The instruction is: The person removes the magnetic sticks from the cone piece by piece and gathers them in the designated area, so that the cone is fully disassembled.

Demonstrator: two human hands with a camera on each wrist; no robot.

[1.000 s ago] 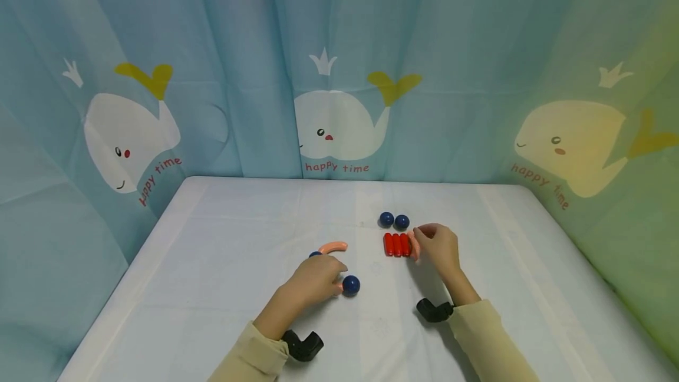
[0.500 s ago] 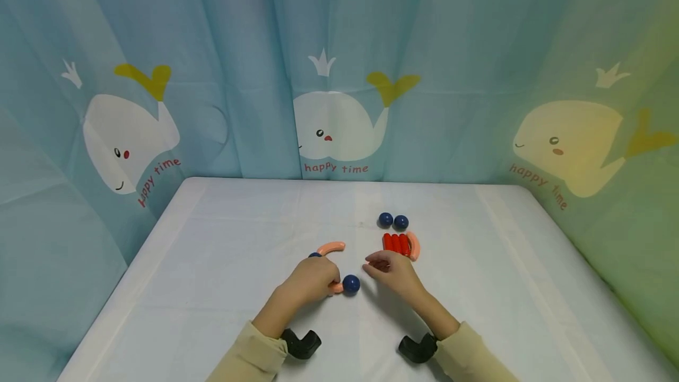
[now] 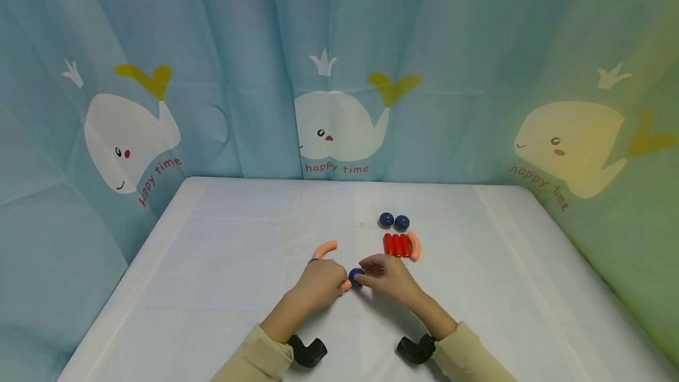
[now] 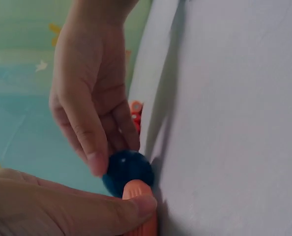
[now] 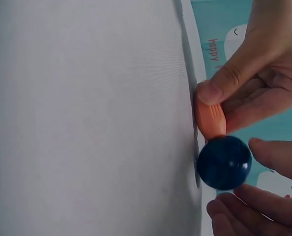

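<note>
My left hand [image 3: 320, 280] pinches an orange ridged rod [image 5: 211, 118] between thumb and fingers. At the rod's end sits a glossy blue ball [image 4: 129, 172], touching it. My right hand [image 3: 391, 279] holds this ball, its thumb on one side and its curved fingers on the other. Beyond the left hand, another curved orange rod [image 3: 325, 249] sticks out, with a second blue ball [image 3: 313, 260] mostly hidden behind the knuckles.
Three red rods [image 3: 396, 245] lie side by side beyond my right hand, with a curved orange rod [image 3: 415, 246] against them. Two blue balls [image 3: 394, 221] rest just behind. The white-covered table [image 3: 239, 223] ends at a whale-print curtain [image 3: 254, 75].
My right hand has come from the red rods down to the blue ball near my left hand. The left hand has shifted slightly right, and the far orange rod beside it has turned.
</note>
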